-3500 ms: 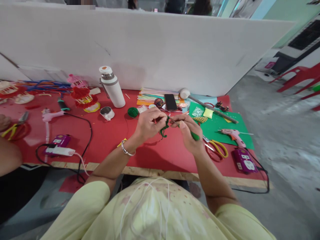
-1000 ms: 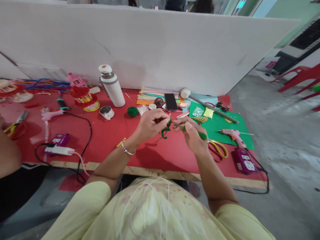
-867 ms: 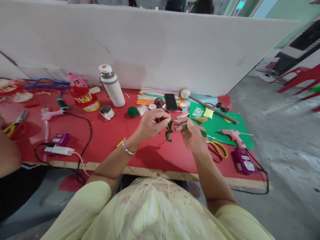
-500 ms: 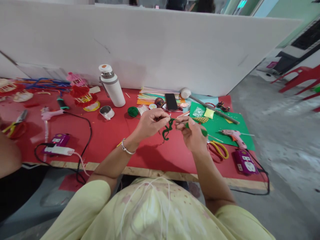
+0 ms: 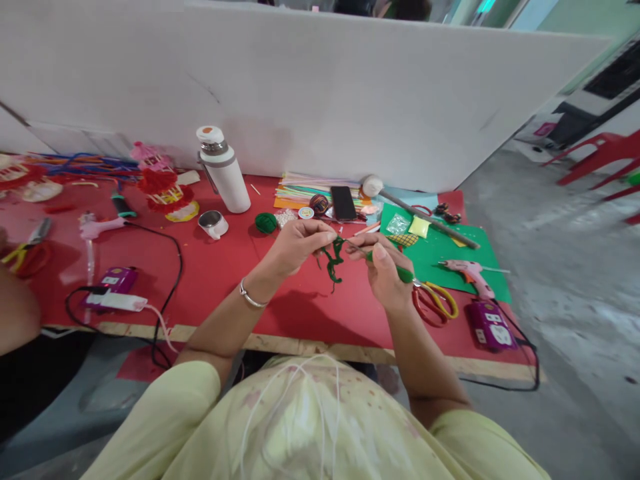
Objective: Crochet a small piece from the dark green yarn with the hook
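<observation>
Above the red table, my left hand pinches a dark green piece of crochet, whose curled strip dangles below the fingertips. My right hand is closed around a crochet hook with a green handle. The hook's thin metal shaft points left to the top of the green crochet; whether a loop sits on its tip is too small to tell. Behind my left hand lies a ball of green yarn. Scissors with red and yellow handles lie beside my right hand.
On the red tabletop stand a white flask and a steel cup. A phone lies at the back. To the right are a pink glue gun and a purple power box. Another person's arm shows at far left.
The dangling green crochet has swung and changed shape slightly. My right hand and the hook have shifted and turned a little; my left hand stays nearly in place.
</observation>
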`<state>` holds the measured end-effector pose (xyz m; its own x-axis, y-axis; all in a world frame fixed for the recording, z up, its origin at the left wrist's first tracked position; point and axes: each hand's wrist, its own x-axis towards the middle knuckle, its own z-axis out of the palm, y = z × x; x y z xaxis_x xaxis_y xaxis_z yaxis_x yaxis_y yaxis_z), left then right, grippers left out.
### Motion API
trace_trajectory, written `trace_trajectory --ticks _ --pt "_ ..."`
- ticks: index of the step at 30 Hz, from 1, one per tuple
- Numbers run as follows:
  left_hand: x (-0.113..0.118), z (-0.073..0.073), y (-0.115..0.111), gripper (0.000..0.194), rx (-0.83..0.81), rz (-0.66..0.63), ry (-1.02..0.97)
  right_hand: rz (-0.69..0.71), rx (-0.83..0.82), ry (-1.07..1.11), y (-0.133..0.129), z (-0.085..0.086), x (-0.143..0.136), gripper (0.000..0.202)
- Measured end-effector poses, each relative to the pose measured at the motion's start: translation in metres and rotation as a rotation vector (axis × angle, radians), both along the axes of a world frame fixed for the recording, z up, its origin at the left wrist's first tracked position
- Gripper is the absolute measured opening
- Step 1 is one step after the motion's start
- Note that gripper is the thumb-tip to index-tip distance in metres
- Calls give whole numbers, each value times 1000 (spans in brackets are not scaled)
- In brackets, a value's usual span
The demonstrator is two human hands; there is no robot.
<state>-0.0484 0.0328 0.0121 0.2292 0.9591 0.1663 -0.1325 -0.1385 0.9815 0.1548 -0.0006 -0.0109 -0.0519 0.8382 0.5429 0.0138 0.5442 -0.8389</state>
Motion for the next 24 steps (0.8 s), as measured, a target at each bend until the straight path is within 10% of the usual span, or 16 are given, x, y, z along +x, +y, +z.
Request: trace_trajectory --ticks 24 --pt "6 -5 -4 20 36 37 -32 -70 175 -126 -7 14 -4 42"
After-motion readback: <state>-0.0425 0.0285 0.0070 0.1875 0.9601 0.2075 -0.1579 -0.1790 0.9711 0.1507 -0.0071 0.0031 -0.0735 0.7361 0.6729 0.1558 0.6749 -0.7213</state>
